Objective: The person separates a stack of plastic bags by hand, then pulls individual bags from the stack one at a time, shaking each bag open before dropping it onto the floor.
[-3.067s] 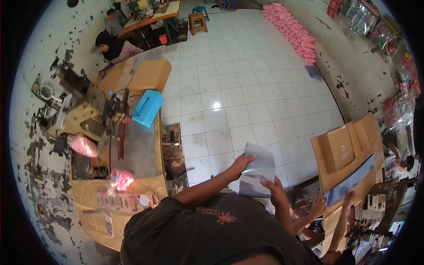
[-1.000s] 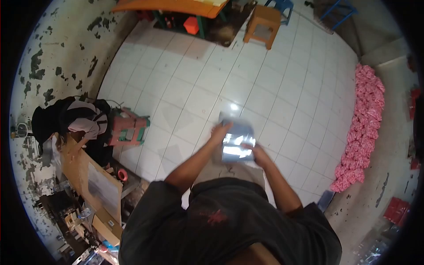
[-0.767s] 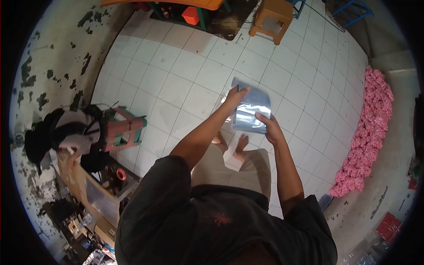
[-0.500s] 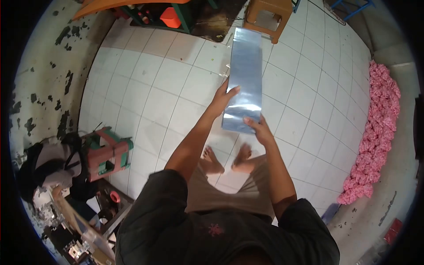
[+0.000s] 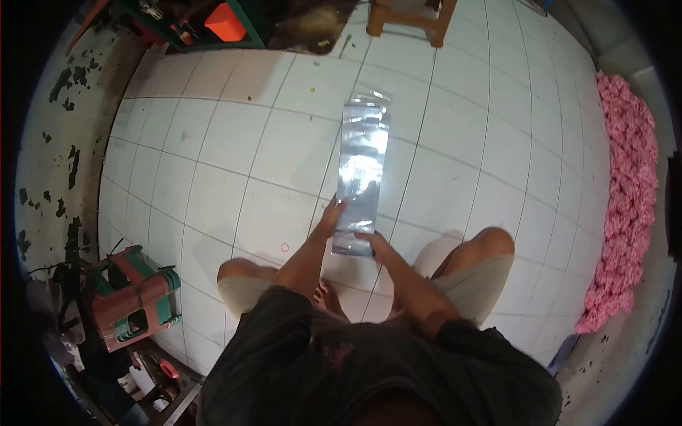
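A long, shiny stack of clear plastic sheets [image 5: 361,153] stretches away from me, low over the tiled floor. My left hand [image 5: 329,215] grips its left edge near the close end, thumb on top. At the near right corner my right hand [image 5: 374,245] holds it, thumb across the upper face and the other fingers hidden beneath. Glare covers the middle of the sheets. A loose clear plastic piece [image 5: 372,94] shows just beyond the far end.
White tiles [image 5: 284,149] surround me, with a small ring [image 5: 285,247] to the left. Stacked stools [image 5: 131,297] stand at left, and a wooden stool [image 5: 408,27] at the far side. Pink bundles [image 5: 629,192] line the right wall. An orange container [image 5: 225,23] sits upper left.
I have gone from standing to a squat, knees spread. Both hands have brought the plastic sheets down and closer to the floor, still holding them.
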Demonstrator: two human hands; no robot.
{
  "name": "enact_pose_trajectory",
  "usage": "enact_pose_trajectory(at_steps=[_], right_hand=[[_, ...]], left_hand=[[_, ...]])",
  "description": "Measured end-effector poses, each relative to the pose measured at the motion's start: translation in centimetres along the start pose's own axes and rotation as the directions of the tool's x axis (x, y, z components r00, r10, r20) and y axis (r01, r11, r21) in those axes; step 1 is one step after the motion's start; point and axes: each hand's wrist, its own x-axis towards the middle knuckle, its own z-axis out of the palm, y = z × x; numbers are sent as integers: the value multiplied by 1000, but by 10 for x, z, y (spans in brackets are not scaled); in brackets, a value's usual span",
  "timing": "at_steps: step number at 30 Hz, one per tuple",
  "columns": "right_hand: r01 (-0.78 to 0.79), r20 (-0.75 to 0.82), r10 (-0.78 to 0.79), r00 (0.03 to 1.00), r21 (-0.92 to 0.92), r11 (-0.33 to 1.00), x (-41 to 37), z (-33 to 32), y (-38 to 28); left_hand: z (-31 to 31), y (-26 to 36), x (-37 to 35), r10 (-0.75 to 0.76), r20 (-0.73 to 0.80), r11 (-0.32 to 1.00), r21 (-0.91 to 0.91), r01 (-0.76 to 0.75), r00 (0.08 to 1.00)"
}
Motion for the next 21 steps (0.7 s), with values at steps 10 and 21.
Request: enact_pose_trajectory(at_steps=[10, 21], right_hand=[[-23, -409, -534, 740, -809, 588, 19, -18, 4], [-296, -544, -416, 728, -798, 525, 35, 19, 3]], left_hand=[[21, 16, -48, 108, -624, 666, 623, 410, 774], [10, -3, -69, 170, -415, 573, 780, 253, 894]])
